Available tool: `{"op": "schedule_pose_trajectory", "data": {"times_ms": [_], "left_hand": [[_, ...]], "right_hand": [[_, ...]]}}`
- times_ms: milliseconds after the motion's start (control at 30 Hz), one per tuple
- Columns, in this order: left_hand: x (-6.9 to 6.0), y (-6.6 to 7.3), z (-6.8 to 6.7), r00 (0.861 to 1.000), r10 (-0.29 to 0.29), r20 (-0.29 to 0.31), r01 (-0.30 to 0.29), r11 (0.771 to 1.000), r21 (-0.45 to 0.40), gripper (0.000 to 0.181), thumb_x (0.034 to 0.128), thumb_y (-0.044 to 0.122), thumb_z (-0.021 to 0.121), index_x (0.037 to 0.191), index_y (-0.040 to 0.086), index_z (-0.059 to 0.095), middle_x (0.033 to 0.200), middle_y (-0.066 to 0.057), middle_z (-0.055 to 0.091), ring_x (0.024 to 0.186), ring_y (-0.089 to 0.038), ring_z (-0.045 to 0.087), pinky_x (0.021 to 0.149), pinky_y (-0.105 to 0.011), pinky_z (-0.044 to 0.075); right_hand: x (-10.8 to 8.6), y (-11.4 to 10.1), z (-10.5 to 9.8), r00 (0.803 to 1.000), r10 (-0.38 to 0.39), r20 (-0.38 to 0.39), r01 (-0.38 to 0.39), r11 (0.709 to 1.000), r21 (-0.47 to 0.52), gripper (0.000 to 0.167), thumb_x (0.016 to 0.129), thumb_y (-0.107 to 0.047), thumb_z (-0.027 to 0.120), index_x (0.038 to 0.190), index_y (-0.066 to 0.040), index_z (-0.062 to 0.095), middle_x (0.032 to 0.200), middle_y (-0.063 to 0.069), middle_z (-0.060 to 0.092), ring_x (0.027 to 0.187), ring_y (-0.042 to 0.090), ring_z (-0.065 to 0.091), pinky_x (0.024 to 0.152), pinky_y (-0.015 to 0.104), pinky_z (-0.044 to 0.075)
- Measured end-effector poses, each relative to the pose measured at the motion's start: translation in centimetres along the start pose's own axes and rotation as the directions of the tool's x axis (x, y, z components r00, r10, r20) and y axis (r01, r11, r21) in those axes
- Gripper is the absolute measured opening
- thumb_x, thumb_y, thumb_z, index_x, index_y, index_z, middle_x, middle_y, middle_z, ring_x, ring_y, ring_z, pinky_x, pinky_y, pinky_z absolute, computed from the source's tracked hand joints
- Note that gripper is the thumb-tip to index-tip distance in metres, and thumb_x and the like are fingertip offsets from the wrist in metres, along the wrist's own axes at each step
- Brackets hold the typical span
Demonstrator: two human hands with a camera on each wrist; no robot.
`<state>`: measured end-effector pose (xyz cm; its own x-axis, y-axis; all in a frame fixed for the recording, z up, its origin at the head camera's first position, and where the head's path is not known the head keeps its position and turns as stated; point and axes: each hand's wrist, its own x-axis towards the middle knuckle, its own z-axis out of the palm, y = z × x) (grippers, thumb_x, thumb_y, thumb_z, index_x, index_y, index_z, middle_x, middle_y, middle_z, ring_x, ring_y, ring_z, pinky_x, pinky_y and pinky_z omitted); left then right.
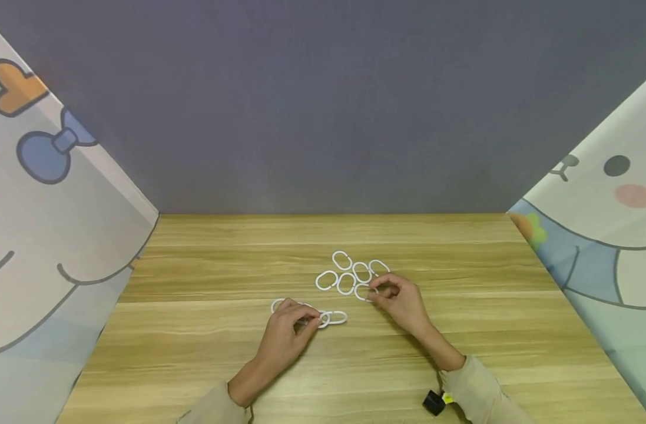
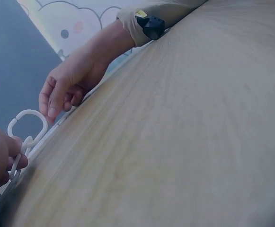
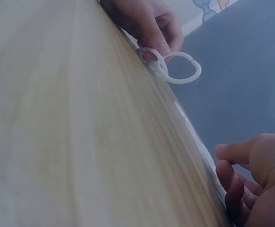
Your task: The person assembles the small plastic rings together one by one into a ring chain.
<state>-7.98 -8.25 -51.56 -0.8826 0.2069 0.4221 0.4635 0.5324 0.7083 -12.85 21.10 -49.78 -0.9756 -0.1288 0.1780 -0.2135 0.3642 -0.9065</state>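
Observation:
A short chain of white plastic C-shaped rings [image 1: 337, 322] is held in my left hand [image 1: 287, 334], thumb and fingertips pinching near its right end. The end ring [image 2: 46, 124] stands out past the fingertips in the left wrist view. Part of the chain is hidden under the fingers; another ring shows at its left. My right hand [image 1: 404, 305] is at a loose white ring [image 1: 357, 293], thumb and index finger apart at its right end. Whether the fingertips touch that ring I cannot tell. In the right wrist view the fingers [image 3: 241, 150] are loosely bent.
Several more loose white rings, among them one ring [image 1: 327, 271], lie in a cluster on the wooden table [image 1: 222, 253] beyond the hands. A grey panel [image 1: 323, 118] rises behind the table, with cartoon-printed panels at both sides. A small black device [image 1: 433, 403] is at the right sleeve.

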Motion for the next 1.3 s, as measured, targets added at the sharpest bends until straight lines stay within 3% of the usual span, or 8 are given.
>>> {"op": "schedule_pose_trajectory", "data": {"times_ms": [400, 733, 900, 1067, 1300], "left_hand": [[0.05, -0.01, 0.0, 1.0, 0.006, -0.001, -0.006, 1.0, -0.003, 0.015, 0.0882, 0.008, 0.094, 0.096, 0.017, 0.084, 0.092, 0.01, 0.079, 0.089, -0.004, 0.06, 0.073, -0.024, 0.055], [0.17, 0.04, -0.08, 1.0, -0.009, 0.008, 0.009, 1.0, -0.002, 0.014, 0.0888, 0.008, 0.093, 0.096, 0.016, 0.084, 0.092, 0.01, 0.079, 0.087, -0.004, 0.059, 0.073, -0.025, 0.054], [0.11, 0.06, -0.09, 1.0, -0.017, 0.011, 0.017, 1.0, -0.007, 0.014, 0.0888, 0.007, 0.093, 0.096, 0.016, 0.084, 0.092, 0.01, 0.079, 0.087, -0.004, 0.06, 0.073, -0.025, 0.054], [0.03, 0.11, -0.09, 1.0, -0.026, 0.012, 0.026, 1.0, -0.014, 0.015, 0.0887, 0.007, 0.092, 0.095, 0.017, 0.084, 0.091, 0.012, 0.079, 0.087, -0.004, 0.059, 0.073, -0.025, 0.054], [0.02, 0.12, -0.04, 1.0, -0.018, 0.011, 0.018, 1.0, -0.005, 0.015, 0.0888, 0.007, 0.093, 0.095, 0.017, 0.084, 0.091, 0.013, 0.078, 0.087, -0.004, 0.059, 0.073, -0.025, 0.054]], "right_hand": [[-0.02, 0.39, 0.05, 0.996, -0.078, 0.035, 0.082, 0.988, -0.13, 0.029, 0.083, 0.009, 0.093, 0.097, -0.007, 0.073, 0.099, 0.009, 0.075, 0.065, 0.005, 0.064, 0.056, 0.023, 0.052], [0.15, 0.23, 0.13, 0.992, -0.116, 0.054, 0.124, 0.978, -0.165, 0.031, 0.083, 0.012, 0.09, 0.098, -0.008, 0.073, 0.092, 0.005, 0.068, 0.067, 0.005, 0.06, 0.059, 0.022, 0.051], [0.09, 0.12, 0.28, 0.988, -0.148, 0.037, 0.152, 0.969, -0.194, 0.034, 0.081, 0.013, 0.091, 0.095, -0.012, 0.072, 0.097, 0.005, 0.066, 0.079, 0.014, 0.058, 0.066, 0.023, 0.051], [0.0, 0.17, 0.31, 0.991, -0.125, 0.043, 0.131, 0.976, -0.174, 0.032, 0.082, 0.014, 0.091, 0.091, -0.013, 0.074, 0.104, 0.005, 0.067, 0.089, 0.018, 0.059, 0.074, 0.023, 0.054], [-0.03, 0.24, 0.15, 0.986, -0.161, 0.045, 0.167, 0.967, -0.195, 0.031, 0.079, 0.012, 0.093, 0.091, -0.014, 0.079, 0.107, 0.007, 0.072, 0.08, 0.013, 0.06, 0.066, 0.022, 0.052]]}}
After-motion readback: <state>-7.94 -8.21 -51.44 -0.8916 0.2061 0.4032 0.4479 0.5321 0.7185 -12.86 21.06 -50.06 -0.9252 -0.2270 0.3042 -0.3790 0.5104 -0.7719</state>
